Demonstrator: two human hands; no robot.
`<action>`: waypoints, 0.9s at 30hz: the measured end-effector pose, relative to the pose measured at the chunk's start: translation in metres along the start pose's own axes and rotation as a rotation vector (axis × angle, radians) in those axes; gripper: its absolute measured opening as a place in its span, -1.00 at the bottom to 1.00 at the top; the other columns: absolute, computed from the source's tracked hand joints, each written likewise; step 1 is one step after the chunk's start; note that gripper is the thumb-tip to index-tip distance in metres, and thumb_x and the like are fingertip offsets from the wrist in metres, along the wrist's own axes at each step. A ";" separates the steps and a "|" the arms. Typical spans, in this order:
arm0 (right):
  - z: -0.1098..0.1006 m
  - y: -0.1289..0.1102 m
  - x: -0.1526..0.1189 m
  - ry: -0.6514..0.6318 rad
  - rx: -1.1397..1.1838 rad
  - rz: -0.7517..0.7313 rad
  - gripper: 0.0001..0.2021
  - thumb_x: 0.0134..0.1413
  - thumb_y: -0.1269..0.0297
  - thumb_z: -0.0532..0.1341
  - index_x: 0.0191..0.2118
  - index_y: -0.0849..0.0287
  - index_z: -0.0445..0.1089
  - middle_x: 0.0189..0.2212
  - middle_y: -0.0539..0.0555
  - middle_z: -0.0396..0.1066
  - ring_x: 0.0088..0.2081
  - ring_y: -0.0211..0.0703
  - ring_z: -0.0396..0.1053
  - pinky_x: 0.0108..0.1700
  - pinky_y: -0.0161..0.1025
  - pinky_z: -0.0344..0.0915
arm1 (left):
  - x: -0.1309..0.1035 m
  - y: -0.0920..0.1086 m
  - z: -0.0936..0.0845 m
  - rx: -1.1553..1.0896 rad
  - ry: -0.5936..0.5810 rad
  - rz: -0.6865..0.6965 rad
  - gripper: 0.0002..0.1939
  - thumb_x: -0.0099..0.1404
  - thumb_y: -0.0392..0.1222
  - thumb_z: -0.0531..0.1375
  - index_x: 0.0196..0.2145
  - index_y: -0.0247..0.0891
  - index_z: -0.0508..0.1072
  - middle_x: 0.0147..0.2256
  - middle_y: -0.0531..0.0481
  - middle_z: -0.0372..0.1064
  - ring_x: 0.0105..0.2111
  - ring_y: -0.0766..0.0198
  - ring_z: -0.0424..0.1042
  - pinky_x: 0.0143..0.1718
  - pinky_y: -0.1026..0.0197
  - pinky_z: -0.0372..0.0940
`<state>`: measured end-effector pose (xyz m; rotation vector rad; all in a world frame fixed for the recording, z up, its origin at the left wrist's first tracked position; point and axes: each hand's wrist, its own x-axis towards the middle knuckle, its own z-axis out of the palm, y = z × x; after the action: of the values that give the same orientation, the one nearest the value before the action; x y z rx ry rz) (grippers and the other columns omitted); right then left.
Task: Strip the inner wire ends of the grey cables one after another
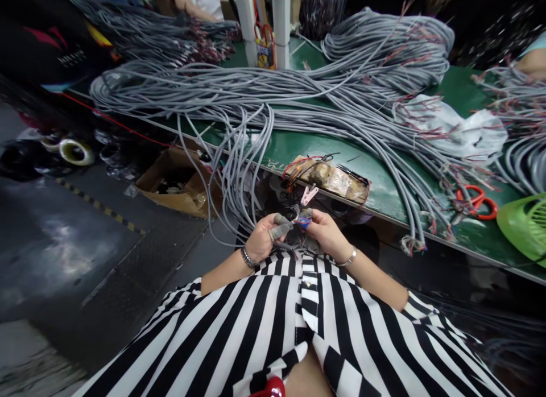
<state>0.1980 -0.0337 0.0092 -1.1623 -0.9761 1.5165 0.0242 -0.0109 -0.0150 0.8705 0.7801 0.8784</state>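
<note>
My left hand [265,236], with grey coverings on its fingertips, is closed on the end of a grey cable just above my lap. Close to its right, my right hand [323,228] pinches the thin coloured wires [302,220] at that cable end, blue and red among them. A bundle of grey cables [245,152] hangs over the table edge and runs down beside my left hand. More cable ends with thin wires lie on my lap below my hands. A pink clip [309,195] sits just above my right hand.
Long grey cables [298,90] lie across the green table [333,152]. Near its edge are a taped block [333,178], orange-handled scissors [475,202] and a green basket [524,223]. A cardboard box [174,181] stands on the floor at left. Other people's arms show at the far side.
</note>
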 end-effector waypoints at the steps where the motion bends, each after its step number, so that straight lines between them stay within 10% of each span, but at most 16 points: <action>1: -0.003 0.000 0.000 0.020 0.006 -0.004 -0.71 -0.19 0.11 0.38 -0.43 0.20 0.36 -0.57 -0.08 0.29 -0.57 -0.41 0.06 -0.53 -0.38 0.01 | 0.000 0.000 0.000 0.037 0.027 0.028 -0.64 -0.03 -0.03 0.42 -0.43 -0.32 0.42 -0.67 0.13 0.25 -0.68 0.49 0.15 -0.63 0.40 0.01; 5: -0.013 -0.007 -0.002 0.040 0.075 0.026 -0.66 -0.05 0.01 0.27 -0.27 0.18 0.36 -0.43 0.03 0.45 -0.61 -0.42 0.04 -0.62 -0.40 -0.15 | -0.002 0.004 -0.002 0.201 0.054 0.086 -0.66 0.01 -0.02 0.39 -0.42 -0.33 0.45 -0.63 0.11 0.30 -0.64 0.47 0.21 -0.60 0.39 0.09; 12: -0.001 -0.006 0.001 0.029 0.083 0.068 -0.65 -0.35 0.30 0.41 -0.33 0.18 0.35 -0.52 -0.07 0.40 -0.49 -0.30 0.32 -0.40 -0.32 0.26 | -0.004 0.002 -0.005 0.291 -0.086 0.045 -0.67 -0.04 -0.07 0.43 -0.44 -0.35 0.46 -0.60 0.07 0.36 -0.62 0.44 0.26 -0.56 0.36 0.16; 18: -0.003 0.009 0.008 0.175 0.049 0.161 -0.77 -0.32 0.31 0.29 -0.39 0.19 0.35 -0.67 -0.15 0.19 -0.67 -0.44 -0.01 -0.64 -0.40 -0.13 | 0.001 0.002 -0.006 -0.017 0.069 0.100 -0.63 -0.06 -0.02 0.41 -0.44 -0.31 0.39 -0.60 0.09 0.34 -0.67 0.50 0.15 -0.65 0.38 0.00; 27: 0.000 -0.010 -0.021 0.154 -0.550 -0.497 -0.55 -0.10 0.15 0.36 -0.02 0.06 0.42 -0.32 0.08 0.38 -0.53 -0.26 0.11 -0.45 -0.21 0.18 | 0.001 0.013 0.002 -0.106 0.092 0.028 -0.58 -0.05 0.00 0.40 -0.45 -0.28 0.29 -0.68 0.16 0.23 -0.69 0.50 0.11 -0.67 0.41 -0.02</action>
<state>0.2023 -0.0522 0.0233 -1.2593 -1.4960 0.7700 0.0222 -0.0060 -0.0033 0.7540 0.7950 0.9812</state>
